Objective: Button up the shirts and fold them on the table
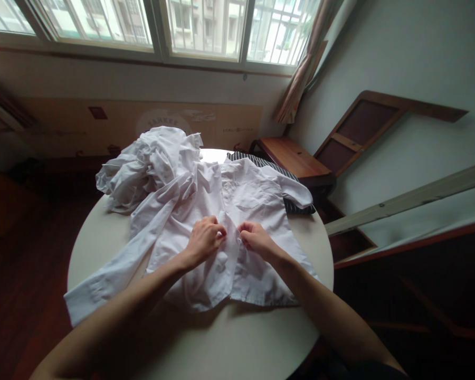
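A white long-sleeved shirt (257,192) lies spread on the round table (190,343), its collar end away from me and its hem near the table's front. One sleeve stretches toward the lower left; the other is bent at the upper right. My left hand (206,237) pinches the fabric by the front opening, fingers curled together. Just across the opening, my right hand (257,238) grips the other front edge between thumb and fingers. The two hands are a small gap apart. Any button between the fingertips is too small to make out.
A heap of crumpled white clothes (154,158) sits at the table's back left. Dark striped fabric (298,207) lies partly beneath the shirt at the right. Behind stand a wooden chair (295,157) and a large cardboard sheet (122,121) below the window.
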### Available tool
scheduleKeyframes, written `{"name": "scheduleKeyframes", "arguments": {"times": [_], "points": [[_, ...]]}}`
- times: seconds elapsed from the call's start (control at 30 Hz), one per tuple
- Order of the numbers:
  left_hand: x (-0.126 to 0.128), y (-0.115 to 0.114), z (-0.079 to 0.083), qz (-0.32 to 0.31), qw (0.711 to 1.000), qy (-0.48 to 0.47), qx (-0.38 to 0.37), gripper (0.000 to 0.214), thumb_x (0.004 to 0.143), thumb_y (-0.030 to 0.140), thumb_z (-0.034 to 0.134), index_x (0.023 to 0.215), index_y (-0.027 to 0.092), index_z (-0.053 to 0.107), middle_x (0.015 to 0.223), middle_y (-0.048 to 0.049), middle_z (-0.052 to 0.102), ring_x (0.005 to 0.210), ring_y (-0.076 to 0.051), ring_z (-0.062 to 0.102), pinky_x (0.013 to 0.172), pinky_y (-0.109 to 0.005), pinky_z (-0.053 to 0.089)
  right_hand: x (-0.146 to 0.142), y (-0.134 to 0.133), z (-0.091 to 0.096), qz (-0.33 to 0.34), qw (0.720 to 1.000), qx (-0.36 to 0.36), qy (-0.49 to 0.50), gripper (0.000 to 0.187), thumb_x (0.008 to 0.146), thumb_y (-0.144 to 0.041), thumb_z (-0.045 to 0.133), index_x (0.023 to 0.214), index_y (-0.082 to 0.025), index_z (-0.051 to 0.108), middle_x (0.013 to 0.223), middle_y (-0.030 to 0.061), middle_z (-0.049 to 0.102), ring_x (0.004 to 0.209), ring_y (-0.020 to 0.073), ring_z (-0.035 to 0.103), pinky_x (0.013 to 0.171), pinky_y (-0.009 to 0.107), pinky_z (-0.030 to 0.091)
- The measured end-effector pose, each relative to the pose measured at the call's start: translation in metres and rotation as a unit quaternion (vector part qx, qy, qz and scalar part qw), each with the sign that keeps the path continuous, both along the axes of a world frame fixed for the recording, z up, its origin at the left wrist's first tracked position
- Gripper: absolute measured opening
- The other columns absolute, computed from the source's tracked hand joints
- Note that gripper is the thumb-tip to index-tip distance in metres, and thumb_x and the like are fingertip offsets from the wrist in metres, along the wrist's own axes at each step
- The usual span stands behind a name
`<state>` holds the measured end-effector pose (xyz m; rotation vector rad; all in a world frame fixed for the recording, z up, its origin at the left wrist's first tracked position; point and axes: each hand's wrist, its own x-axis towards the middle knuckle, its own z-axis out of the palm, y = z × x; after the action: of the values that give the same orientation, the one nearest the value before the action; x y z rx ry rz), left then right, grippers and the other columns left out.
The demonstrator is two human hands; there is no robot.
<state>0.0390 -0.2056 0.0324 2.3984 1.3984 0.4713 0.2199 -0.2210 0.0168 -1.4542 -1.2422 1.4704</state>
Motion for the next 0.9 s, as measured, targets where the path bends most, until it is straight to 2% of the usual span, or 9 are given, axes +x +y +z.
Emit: {"name": "scheduleKeyframes", "arguments": {"times": [0.07,0.17,0.33,0.57,0.9], "points": [[0.003,0.003,0.002,0.009,0.999,-0.05,-0.02,0.015,0.08,0.033,0.063,0.082,0.023,0.073,0.084,-0.0048,0.06,0.082,-0.019,0.055,0.074,-0.03,0.041,-0.002,-0.001,0.0,-0.024,0.998,-0.012,0.048,0.014,0.057,-0.019,0.047,0.069,-0.018,0.054,0.047,-0.0087,0.044,0.039,0.0058,0.032,0.039,0.019,0.021],[0.004,0.008,0.0,0.005,0.993,-0.11,-0.043,0.017,0.08,0.035,0.064,0.082,0.022,0.073,0.081,-0.0038,0.061,0.081,-0.018,0.056,0.073,-0.028,0.041,-0.005,-0.002,0.002,-0.055,0.996,0.024,0.067,0.019,0.056,-0.019,0.048,0.072,-0.017,0.058,0.052,-0.0067,0.05,0.043,0.0058,0.037,0.042,0.019,0.026],[0.004,0.008,-0.009,-0.019,0.988,-0.155,-0.017,0.017,0.081,0.034,0.063,0.082,0.02,0.073,0.078,-0.0032,0.063,0.076,-0.016,0.055,0.072,-0.027,0.041,-0.008,-0.003,0.0,-0.1,0.989,0.109,0.009,0.021,0.059,-0.017,0.05,0.076,-0.015,0.063,0.066,-0.0016,0.061,0.055,0.0089,0.05,0.052,0.021,0.039],[0.003,0.007,-0.014,-0.025,0.975,-0.221,0.01,0.016,0.082,0.032,0.063,0.079,0.019,0.073,0.075,-0.0038,0.063,0.073,-0.014,0.055,0.067,-0.024,0.042,-0.011,-0.007,-0.001,-0.1,0.98,0.164,-0.052,0.022,0.062,-0.016,0.049,0.077,-0.015,0.065,0.071,0.0014,0.065,0.061,0.0127,0.057,0.058,0.023,0.045],[0.006,0.012,-0.018,0.02,0.945,-0.309,-0.107,0.016,0.074,0.031,0.066,0.075,0.017,0.072,0.07,-0.001,0.065,0.061,-0.011,0.052,0.058,-0.022,0.04,-0.014,-0.011,0.0,-0.088,0.974,0.199,-0.066,0.024,0.065,-0.015,0.049,0.08,-0.015,0.067,0.075,0.0024,0.068,0.066,0.014,0.06,0.063,0.025,0.048]]}}
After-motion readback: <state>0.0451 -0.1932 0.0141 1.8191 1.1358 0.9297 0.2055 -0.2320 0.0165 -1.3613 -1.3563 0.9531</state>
